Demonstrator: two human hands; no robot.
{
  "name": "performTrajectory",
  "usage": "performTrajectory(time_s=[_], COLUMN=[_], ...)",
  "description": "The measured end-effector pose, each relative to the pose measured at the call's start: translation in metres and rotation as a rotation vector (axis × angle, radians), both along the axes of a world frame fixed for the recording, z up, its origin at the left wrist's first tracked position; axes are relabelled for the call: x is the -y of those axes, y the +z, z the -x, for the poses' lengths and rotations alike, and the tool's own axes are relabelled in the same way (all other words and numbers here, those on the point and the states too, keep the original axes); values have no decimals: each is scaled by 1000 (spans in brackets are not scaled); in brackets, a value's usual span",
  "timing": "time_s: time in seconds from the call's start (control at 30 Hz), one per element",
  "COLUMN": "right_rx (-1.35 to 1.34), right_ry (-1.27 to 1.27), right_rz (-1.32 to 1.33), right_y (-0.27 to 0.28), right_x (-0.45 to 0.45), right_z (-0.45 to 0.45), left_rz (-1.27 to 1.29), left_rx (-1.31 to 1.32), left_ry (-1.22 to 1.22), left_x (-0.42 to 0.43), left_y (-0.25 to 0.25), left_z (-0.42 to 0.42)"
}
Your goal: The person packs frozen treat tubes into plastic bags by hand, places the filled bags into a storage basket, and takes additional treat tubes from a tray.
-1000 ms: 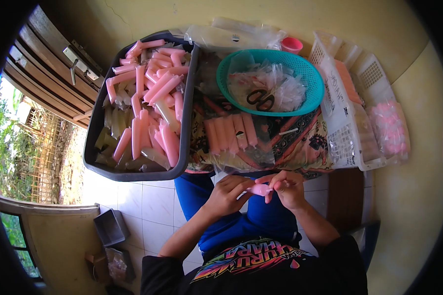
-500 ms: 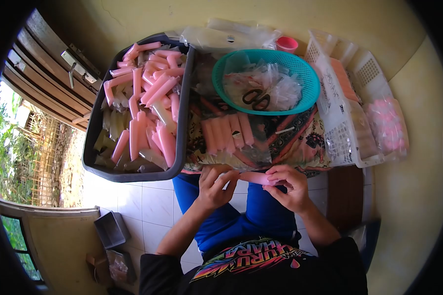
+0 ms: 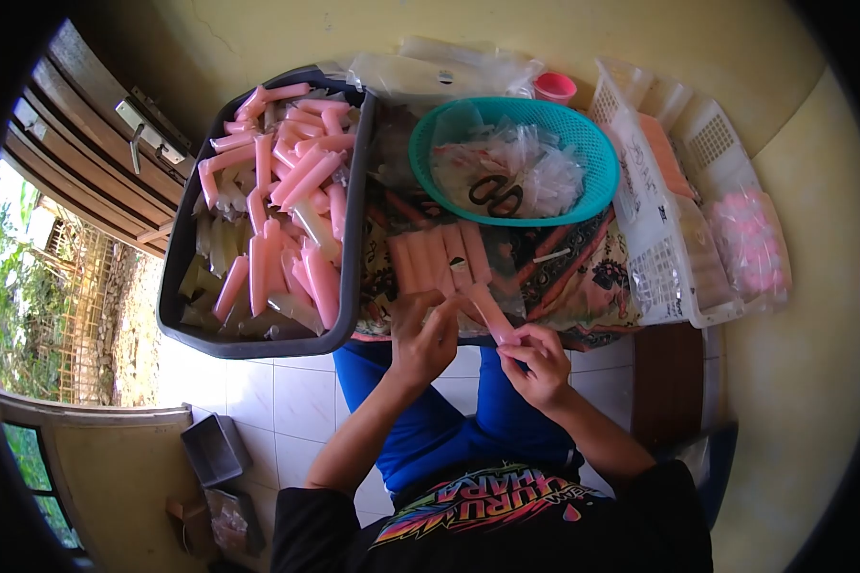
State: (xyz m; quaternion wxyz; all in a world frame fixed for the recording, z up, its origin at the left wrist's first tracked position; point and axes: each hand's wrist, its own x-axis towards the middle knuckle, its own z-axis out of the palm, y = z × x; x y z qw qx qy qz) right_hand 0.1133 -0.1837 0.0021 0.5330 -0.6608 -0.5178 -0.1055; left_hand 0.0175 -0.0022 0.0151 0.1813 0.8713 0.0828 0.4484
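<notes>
A pink ice pop (image 3: pixel 490 313) in a clear plastic tube slants between my two hands over the front edge of the cloth-covered table. My right hand (image 3: pixel 543 371) pinches its lower end. Around its upper end close the fingers of my left hand (image 3: pixel 420 346), partly hiding that tip. Just beyond, a clear plastic bag (image 3: pixel 506 277) lies flat with a row of several pink ice pops (image 3: pixel 432 260) inside, a small dark label showing on it.
On the left stands a dark tub (image 3: pixel 355 239) heaped with pink and pale ice pops. A teal basket (image 3: pixel 610 181) holds plastic scraps and scissors (image 3: pixel 495 196). To the right are a white crate (image 3: pixel 664 277), a bag of pink items (image 3: pixel 750 244) and a pink cup (image 3: pixel 554 88).
Both hands have moved forward and up with the pink ice pop, which has turned from nearly level to a slant, its left end now against the row in the bag.
</notes>
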Motion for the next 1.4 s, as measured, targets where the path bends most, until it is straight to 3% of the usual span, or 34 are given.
performTrajectory(time_s=[0.07,0.43,0.8,1.13,1.2,1.4], right_rx=[133,148,15,-131,-210,-168], right_ry=[-109,-210,-247,23,73,122], right_rz=[-5,63,159,366,506,483], right_y=[-1,-3,-16,3,13,7], right_x=[-4,-12,-11,-39,-42,-56], right_z=[-2,-13,-21,-75,-82,-97], left_rz=[2,-7,14,21,23,47], left_rx=[15,31,43,51,47,25], left_ry=[-10,-119,-136,-149,-147,-166], left_x=[0,0,5,7,7,8], left_y=[0,-4,-8,-8,-8,-13], left_z=[-1,-3,-1,-2,0,2])
